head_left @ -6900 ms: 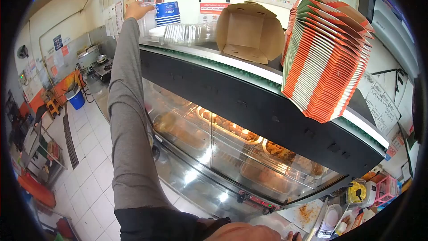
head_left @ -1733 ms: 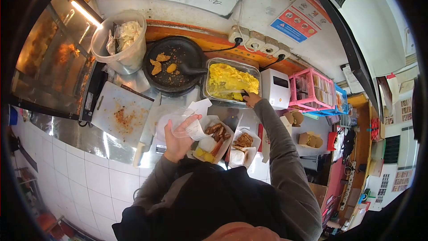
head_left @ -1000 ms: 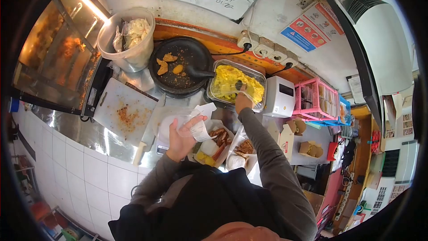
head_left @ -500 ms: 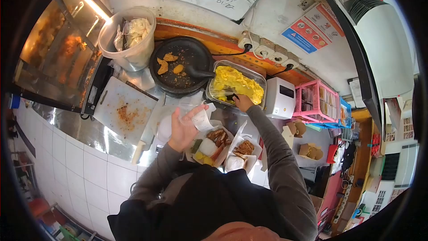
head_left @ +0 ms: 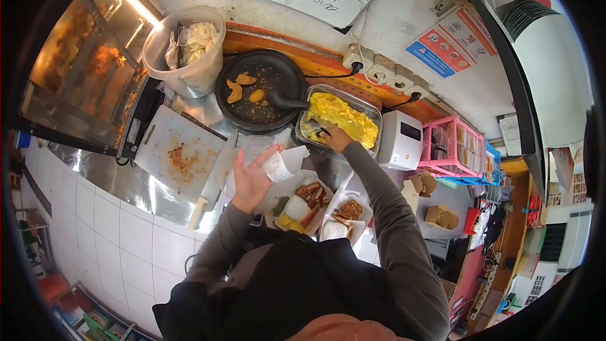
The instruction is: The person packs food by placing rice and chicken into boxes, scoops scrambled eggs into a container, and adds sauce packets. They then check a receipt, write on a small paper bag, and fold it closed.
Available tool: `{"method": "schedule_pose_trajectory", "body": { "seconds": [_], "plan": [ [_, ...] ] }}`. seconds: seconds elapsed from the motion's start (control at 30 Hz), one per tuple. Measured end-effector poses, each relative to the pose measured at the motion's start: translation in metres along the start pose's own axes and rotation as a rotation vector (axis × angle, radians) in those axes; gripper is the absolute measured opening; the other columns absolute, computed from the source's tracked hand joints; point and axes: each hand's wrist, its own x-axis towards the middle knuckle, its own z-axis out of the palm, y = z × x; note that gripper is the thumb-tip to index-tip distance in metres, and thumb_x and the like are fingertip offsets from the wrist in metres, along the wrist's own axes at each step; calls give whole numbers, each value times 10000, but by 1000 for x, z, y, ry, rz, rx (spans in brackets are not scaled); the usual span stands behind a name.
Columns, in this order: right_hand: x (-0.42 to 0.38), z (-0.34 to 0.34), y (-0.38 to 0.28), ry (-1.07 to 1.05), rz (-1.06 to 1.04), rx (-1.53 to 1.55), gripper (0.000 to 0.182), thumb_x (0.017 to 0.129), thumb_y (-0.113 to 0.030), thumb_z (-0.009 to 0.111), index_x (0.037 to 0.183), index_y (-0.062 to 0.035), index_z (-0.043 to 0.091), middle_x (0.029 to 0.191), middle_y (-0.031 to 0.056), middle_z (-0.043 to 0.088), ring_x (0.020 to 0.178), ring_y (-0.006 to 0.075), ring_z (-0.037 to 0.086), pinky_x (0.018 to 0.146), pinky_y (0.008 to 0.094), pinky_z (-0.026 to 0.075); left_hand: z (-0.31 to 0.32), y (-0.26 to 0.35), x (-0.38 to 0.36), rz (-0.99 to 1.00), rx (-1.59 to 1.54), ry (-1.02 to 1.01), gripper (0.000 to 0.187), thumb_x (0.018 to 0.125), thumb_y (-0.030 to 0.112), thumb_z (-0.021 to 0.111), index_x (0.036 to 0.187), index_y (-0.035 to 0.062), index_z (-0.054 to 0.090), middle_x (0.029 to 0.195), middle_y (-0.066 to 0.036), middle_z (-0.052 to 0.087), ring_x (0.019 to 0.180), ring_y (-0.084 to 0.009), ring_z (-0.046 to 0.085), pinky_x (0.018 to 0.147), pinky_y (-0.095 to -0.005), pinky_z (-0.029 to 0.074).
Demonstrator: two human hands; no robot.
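Note:
My left hand (head_left: 250, 182) is raised over the counter, its fingers partly spread, with a printed white paper slip (head_left: 284, 163) held in it. Behind that hand is a clear plastic container (head_left: 254, 143), partly covered. My right hand (head_left: 336, 139) is closed around a dark-handled utensil (head_left: 323, 131) at the near left part of a clear tub (head_left: 380, 131). Yellow scrambled egg (head_left: 341, 116) fills much of this tub; the utensil's working end is hard to make out. Nearest me, two open paper boxes hold food: one has rice (head_left: 296, 208), the other fried chicken (head_left: 348, 211).
Left of the tub stands a black stone mortar (head_left: 260, 66) with a pestle (head_left: 287, 102) and fried pieces. A crumb-covered cutting board (head_left: 180, 151), a knife (head_left: 199, 210) and a plastic bucket (head_left: 189, 63) are farther left. A white printer (head_left: 402, 139) and pink basket (head_left: 451, 145) stand right.
My right hand has shifted slightly left along the tub's near side. My left hand has turned a little, and the paper slip shows its print more. The view has moved slightly.

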Motion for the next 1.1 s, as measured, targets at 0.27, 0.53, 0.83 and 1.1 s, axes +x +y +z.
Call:
{"method": "schedule_pose_trajectory", "body": {
  "seconds": [0.27, 0.53, 0.83, 1.1],
  "plan": [
    [-8, -27, -18, -293, 562, 1169, 228, 996, -283, 485, 838, -124, 444, 544, -51, 344, 391, 53, 257, 352, 248, 205, 0, 1, 0, -7, 7, 15, 929, 885, 717, 301, 1389, -58, 390, 1431, -157, 430, 1327, -305, 403, 1128, -447, 255],
    [-9, -23, 9, -55, 249, 291, 254, 976, -250, 512, 858, -38, 587, 646, 79, 581, 535, 213, 518, 528, 342, 415, 1, 3, -7, 3, 15, -13, 899, 905, 691, 281, 1386, -60, 396, 1434, -151, 433, 1326, -308, 407, 1128, -445, 255],
    [-39, -25, -17, -47, 66, -410, 241, 899, -226, 571, 1083, -82, 629, 867, 221, 666, 813, 389, 649, 738, 475, 515, -7, -3, -9, -7, 20, 24, 886, 911, 680, 279, 1378, -63, 403, 1432, -144, 437, 1335, -311, 396, 1128, -454, 256],
    [-11, 9, 11, -83, 217, 280, 284, 975, -304, 522, 979, -23, 556, 626, 99, 592, 530, 224, 563, 524, 354, 447, -4, -11, 8, -29, 97, 24, 902, 900, 694, 288, 1387, -57, 396, 1435, -138, 433, 1313, -297, 419, 1120, -441, 274]
  ]
}}
